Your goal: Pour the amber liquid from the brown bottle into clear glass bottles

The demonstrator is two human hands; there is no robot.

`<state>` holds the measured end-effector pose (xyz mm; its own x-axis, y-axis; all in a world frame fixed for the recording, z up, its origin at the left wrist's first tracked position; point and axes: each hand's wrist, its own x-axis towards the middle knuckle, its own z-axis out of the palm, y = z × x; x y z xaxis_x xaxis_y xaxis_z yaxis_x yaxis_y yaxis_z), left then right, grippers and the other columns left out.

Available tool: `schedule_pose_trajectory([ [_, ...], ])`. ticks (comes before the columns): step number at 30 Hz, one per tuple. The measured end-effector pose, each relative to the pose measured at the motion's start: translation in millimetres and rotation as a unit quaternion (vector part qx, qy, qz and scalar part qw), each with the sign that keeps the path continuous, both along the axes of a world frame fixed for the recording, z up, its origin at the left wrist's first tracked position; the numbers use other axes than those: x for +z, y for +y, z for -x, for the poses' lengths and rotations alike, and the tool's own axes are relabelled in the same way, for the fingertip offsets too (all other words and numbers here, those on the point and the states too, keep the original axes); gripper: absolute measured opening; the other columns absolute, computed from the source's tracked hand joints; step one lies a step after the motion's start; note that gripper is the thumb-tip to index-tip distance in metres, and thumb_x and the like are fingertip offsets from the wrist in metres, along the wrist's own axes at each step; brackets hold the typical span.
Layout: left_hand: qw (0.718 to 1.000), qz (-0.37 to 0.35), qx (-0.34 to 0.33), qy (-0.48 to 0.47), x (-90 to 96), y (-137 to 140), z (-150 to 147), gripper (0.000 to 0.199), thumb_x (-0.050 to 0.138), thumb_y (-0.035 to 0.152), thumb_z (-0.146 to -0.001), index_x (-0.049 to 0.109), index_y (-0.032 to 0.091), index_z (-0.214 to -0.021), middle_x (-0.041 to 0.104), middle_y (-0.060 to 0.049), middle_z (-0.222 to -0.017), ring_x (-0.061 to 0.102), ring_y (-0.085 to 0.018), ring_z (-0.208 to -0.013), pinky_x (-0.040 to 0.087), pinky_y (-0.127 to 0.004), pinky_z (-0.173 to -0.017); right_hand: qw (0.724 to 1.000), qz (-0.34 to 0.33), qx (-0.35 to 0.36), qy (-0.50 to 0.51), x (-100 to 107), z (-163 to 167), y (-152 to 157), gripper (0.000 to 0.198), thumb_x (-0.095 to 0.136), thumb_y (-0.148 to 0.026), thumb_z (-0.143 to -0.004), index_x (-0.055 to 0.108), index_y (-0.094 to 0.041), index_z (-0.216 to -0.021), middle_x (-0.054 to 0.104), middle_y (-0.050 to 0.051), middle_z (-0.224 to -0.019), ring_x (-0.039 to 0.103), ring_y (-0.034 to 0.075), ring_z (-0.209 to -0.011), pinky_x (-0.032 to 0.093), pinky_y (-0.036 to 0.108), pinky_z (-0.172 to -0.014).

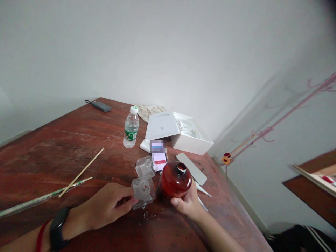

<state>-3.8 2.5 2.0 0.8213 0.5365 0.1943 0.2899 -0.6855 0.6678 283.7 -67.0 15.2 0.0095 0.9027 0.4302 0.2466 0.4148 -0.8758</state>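
My right hand (189, 204) is wrapped around a dark red-brown, see-through round bottle (175, 183). Its short narrow neck is uncapped and points up. On the left, my left hand (112, 201), with a black band on the wrist, pinches the near edge of a clear plastic square-sided piece (144, 192) between thumb and fingers. A second clear plastic piece (145, 167) lies right behind it; I cannot tell whether the two are joined. Small clear drops or bits (145, 217) are scattered on the wood in front of them.
On the brown wooden table (78, 136) stand a water bottle (130, 129) and an open white box (190, 138). A lit phone (159, 157), a grey-white flat bar (191, 168), thin sticks (82, 171) and a dark grey device (102, 106) lie around. The table's right edge drops off near my right arm.
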Motion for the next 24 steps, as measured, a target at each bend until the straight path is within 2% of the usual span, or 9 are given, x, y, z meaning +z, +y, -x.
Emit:
schedule_pose_trajectory([
  [12,1.000,0.017,-0.003,0.003,1.1,0.3,-1.2,0.037,0.047,0.035,-0.112,0.067,0.020,-0.085,0.072,-0.001,-0.076,0.065,-0.018,-0.065,0.039,-0.025,-0.064,1.000,-0.003,-0.010,-0.007,-2.0,-0.5,0.4,0.099,0.082,-0.083,-0.072,0.054,-0.021,-0.144,0.075,0.017,-0.124,0.076,0.039,-0.111,0.065,0.051,-0.099],
  [18,1.000,0.011,-0.003,0.010,-1.3,0.2,0.2,0.038,0.046,0.035,-0.113,0.070,0.020,-0.088,0.073,-0.002,-0.077,0.066,-0.018,-0.067,0.041,-0.025,-0.066,1.000,-0.016,0.019,0.006,0.6,-1.5,0.2,0.091,0.086,-0.073,-0.077,0.052,-0.022,-0.143,0.075,0.017,-0.127,0.077,0.038,-0.113,0.065,0.049,-0.100],
  [24,1.000,0.008,-0.004,0.004,0.6,-0.4,1.5,0.039,0.046,0.038,-0.115,0.070,0.021,-0.089,0.072,-0.001,-0.077,0.067,-0.018,-0.068,0.044,-0.024,-0.067,1.000,-0.012,0.021,0.004,2.7,-0.5,0.0,0.091,0.084,-0.076,-0.076,0.052,-0.022,-0.142,0.076,0.017,-0.125,0.077,0.038,-0.110,0.065,0.048,-0.098],
])
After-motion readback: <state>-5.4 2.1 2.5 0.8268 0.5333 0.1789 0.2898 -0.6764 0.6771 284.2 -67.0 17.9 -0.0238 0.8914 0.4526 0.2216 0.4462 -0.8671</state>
